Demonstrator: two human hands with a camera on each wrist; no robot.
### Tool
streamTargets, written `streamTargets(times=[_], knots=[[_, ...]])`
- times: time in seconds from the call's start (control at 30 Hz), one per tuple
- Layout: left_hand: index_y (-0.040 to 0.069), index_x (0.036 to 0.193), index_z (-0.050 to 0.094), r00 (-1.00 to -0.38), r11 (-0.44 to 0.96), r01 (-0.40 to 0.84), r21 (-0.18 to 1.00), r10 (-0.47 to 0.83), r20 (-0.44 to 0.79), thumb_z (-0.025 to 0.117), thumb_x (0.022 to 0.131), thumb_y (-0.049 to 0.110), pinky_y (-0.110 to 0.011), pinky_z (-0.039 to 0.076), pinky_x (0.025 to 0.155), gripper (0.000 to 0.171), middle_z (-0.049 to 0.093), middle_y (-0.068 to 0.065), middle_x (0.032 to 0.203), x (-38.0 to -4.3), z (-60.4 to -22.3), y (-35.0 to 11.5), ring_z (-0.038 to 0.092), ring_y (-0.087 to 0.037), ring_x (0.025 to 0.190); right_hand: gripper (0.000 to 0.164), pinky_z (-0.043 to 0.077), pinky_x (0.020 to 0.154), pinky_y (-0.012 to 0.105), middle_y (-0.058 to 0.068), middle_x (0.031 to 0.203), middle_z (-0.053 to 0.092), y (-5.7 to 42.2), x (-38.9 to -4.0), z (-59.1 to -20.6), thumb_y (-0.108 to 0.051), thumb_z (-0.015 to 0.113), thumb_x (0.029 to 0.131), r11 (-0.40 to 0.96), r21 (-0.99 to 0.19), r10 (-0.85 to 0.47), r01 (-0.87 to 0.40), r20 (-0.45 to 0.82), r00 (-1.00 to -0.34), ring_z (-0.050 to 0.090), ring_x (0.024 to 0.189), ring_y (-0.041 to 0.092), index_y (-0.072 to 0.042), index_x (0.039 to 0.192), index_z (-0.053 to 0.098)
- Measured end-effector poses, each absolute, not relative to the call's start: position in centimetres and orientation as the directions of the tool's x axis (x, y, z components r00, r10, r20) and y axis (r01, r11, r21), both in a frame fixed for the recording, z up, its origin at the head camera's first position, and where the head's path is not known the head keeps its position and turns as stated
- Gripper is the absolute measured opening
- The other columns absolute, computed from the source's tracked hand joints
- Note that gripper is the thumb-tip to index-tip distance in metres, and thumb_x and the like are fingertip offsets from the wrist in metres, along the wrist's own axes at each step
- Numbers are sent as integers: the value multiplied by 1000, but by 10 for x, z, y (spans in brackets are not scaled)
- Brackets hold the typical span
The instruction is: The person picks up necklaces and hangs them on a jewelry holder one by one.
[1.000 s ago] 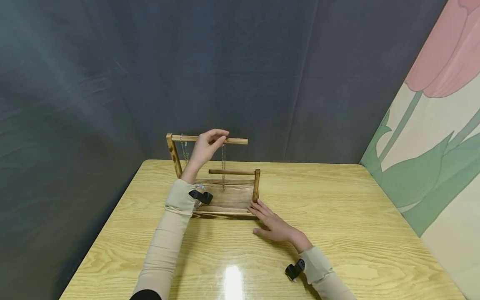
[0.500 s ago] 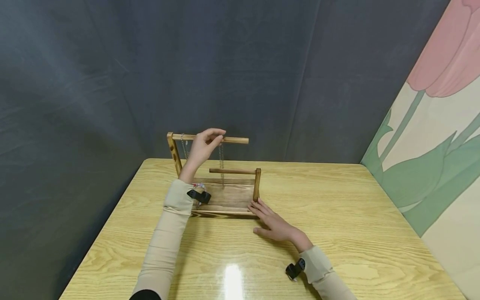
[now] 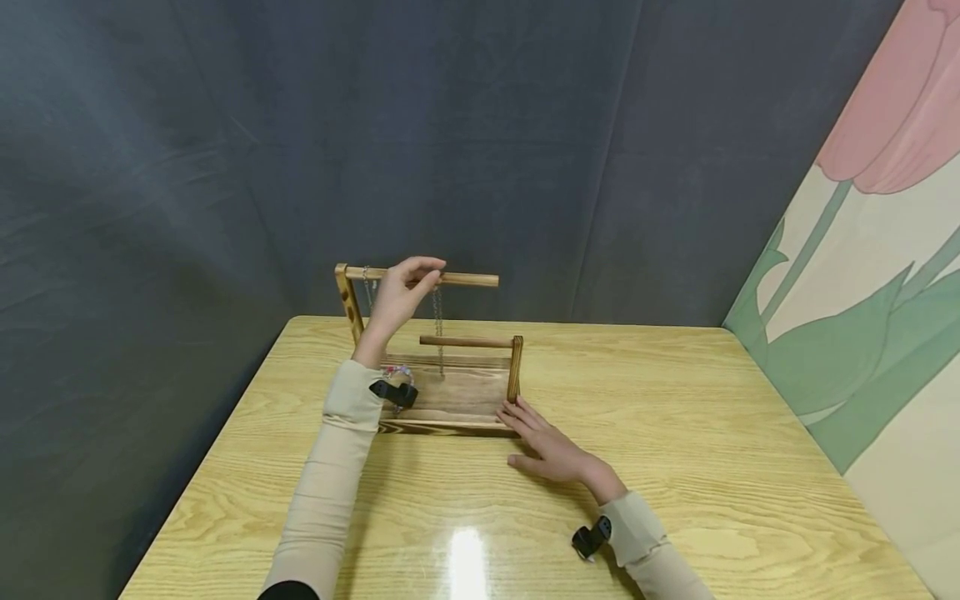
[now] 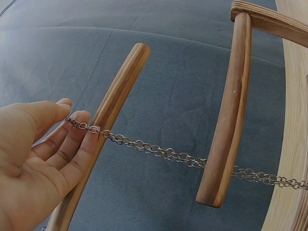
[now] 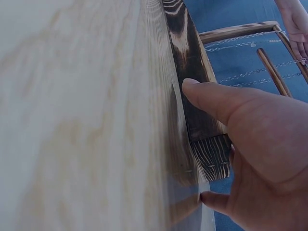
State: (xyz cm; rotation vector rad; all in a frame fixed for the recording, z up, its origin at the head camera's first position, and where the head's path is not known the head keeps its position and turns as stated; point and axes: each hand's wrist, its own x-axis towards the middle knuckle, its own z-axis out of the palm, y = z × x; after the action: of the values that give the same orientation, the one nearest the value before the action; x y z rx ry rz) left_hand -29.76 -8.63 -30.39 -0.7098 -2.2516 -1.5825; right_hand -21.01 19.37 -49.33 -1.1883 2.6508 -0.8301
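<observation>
My left hand (image 3: 397, 300) pinches the top of a silver chain necklace (image 4: 168, 154) between thumb and fingers, beside the upper bar (image 3: 472, 280) of a wooden jewelry stand. The necklace's doubled strands hang down past the lower bar (image 4: 226, 110) toward the stand's tray base (image 3: 472, 396). In the left wrist view the fingers lie against the upper bar, and the chain crosses it. My right hand (image 3: 551, 450) rests at the tray's front right corner with its fingers extended; the right wrist view shows a fingertip (image 5: 190, 83) against the dark front edge of the base (image 5: 192, 110).
Another chain (image 3: 367, 286) hangs near the upper bar's left post (image 3: 349, 304). A colored beaded bracelet (image 3: 406, 372) is at the left of the tray, partly hidden by the left wrist. The stand is on a wooden table (image 3: 675, 433), before a dark curtain (image 3: 480, 150).
My left hand has slid a little left along the upper bar, bringing the hanging necklace with it. The right hand stays in place at the stand's corner.
</observation>
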Motion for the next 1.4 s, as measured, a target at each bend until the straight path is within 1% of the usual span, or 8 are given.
streamTargets(times=[0.2,0.37,0.53,0.6,0.77,0.97,1.17,1.4], knots=[[-9,115,58,-825,247,563,789,219,520,52,94,3,-50,49,83,25,61,-30,103,-294,-303,-88,57,-45,94,68,20,108,59,17,154,12,194,-210,-494,-24,57,93,538,-526,-721,-659,117,-683,0,142,37,-5,148,20],[-8,113,60,-821,240,570,786,216,529,53,94,4,-49,50,82,24,61,-29,102,-297,-305,-90,58,-44,93,68,20,108,59,18,154,12,193,-210,-494,-24,56,94,537,-531,-719,-655,117,-685,0,141,37,-5,148,20],[-8,113,60,-820,226,569,790,223,527,53,93,2,-53,49,83,24,60,-31,104,-296,-305,-92,57,-46,95,69,19,108,60,18,154,11,193,-212,-494,-25,56,94,536,-532,-721,-656,115,-683,-1,141,38,-5,148,19],[-8,114,59,-822,226,567,792,223,524,52,93,2,-52,49,84,24,60,-31,105,-295,-305,-93,58,-45,96,69,19,108,60,18,154,11,193,-212,-495,-25,56,94,536,-534,-721,-654,114,-684,-1,141,38,-5,148,19],[-7,114,59,-830,235,555,798,217,513,52,94,3,-44,51,84,24,60,-29,107,-295,-306,-94,58,-42,97,69,19,108,60,17,154,11,193,-212,-493,-24,57,93,536,-538,-719,-651,114,-686,-1,142,37,-6,148,19],[-6,115,59,-833,236,551,800,207,513,52,94,3,-40,52,84,25,61,-27,108,-296,-311,-97,59,-38,97,69,19,109,58,17,154,12,192,-211,-493,-24,57,93,550,-523,-717,-651,104,-690,-1,142,37,-6,148,19],[-7,116,59,-832,243,554,796,196,519,53,94,4,-41,51,85,26,61,-27,108,-296,-314,-101,59,-38,97,69,18,109,58,17,154,12,192,-212,-494,-25,57,93,557,-513,-716,-653,103,-691,-1,142,37,-6,148,19],[-9,116,58,-821,253,571,781,192,537,52,94,3,-38,52,83,26,60,-27,109,-296,-317,-103,60,-37,96,69,18,109,60,18,154,12,192,-211,-493,-24,57,93,549,-524,-717,-651,107,-689,-1,141,38,-5,148,20]])
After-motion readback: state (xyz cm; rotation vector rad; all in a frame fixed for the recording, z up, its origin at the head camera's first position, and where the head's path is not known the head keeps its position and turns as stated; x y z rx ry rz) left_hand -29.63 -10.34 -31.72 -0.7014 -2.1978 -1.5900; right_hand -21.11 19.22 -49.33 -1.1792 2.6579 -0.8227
